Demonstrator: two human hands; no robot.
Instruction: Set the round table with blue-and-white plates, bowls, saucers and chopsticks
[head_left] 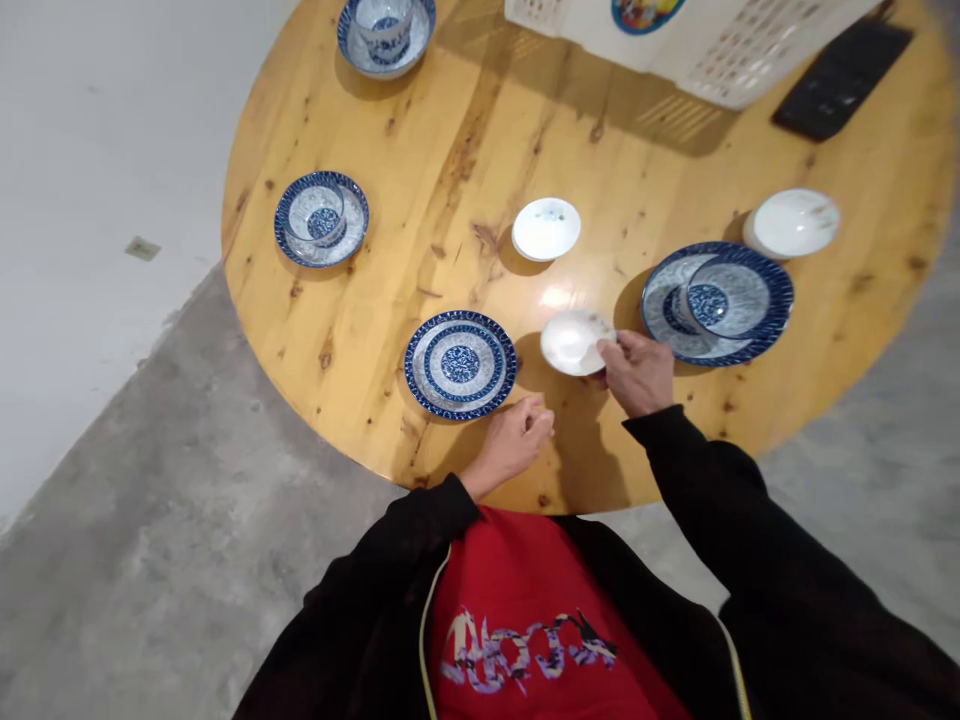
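My right hand (639, 372) pinches the right rim of a small white bowl (574, 342), which appears to be held just over the table. Near the table's front edge, my left hand (517, 440) rests with its fingers curled in, and nothing shows in them. Just beyond it lies a blue-and-white patterned plate (460, 365). A second small white bowl (546, 229) stands farther up the table. To the right of my right hand, a larger blue-rimmed plate (776, 300) carries a patterned bowl (739, 295).
Another white bowl (796, 222) stands behind the right plate. At left is a blue-rimmed plate (285, 225) with a bowl on it, and a similar blue-rimmed dish (349, 40) stands farther back. A white plastic basket (697, 50) and a dark flat object (844, 78) occupy the far side.
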